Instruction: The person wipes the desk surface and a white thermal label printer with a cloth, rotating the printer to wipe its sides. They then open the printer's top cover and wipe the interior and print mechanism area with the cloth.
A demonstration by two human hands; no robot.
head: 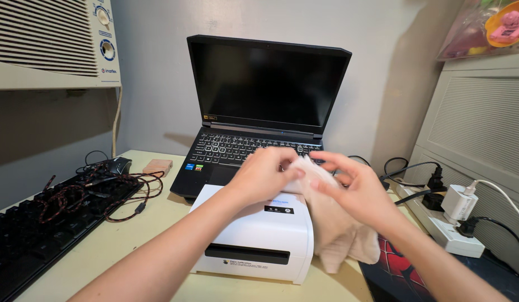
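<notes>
Both hands meet over the top of a white box-shaped printer (pixel 254 235) and pinch a pale beige cloth (pixel 338 223) between them: the left hand (pixel 265 176) grips its upper edge with fingers curled, the right hand (pixel 357 193) holds the same edge just beside it, fingertips closed on the fabric. The rest of the cloth hangs down below the right hand, draping past the printer's right side toward a red and blue mat (pixel 399 263) on the tabletop (pixel 119 240). Directly beyond the hands stands an open black laptop (pixel 265 95) with a dark screen, its keyboard partly hidden by the fingers. Well to the left of the left hand lie a black keyboard (pixel 30 235), a tangle of red and black braided cable (pixel 97 193) across it, a black mouse (pixel 118 164) and a small tan block (pixel 157 166). To the right of the right hand sits a white power strip (pixel 438 223) with a white charger (pixel 458 202) and black plugs in it
</notes>
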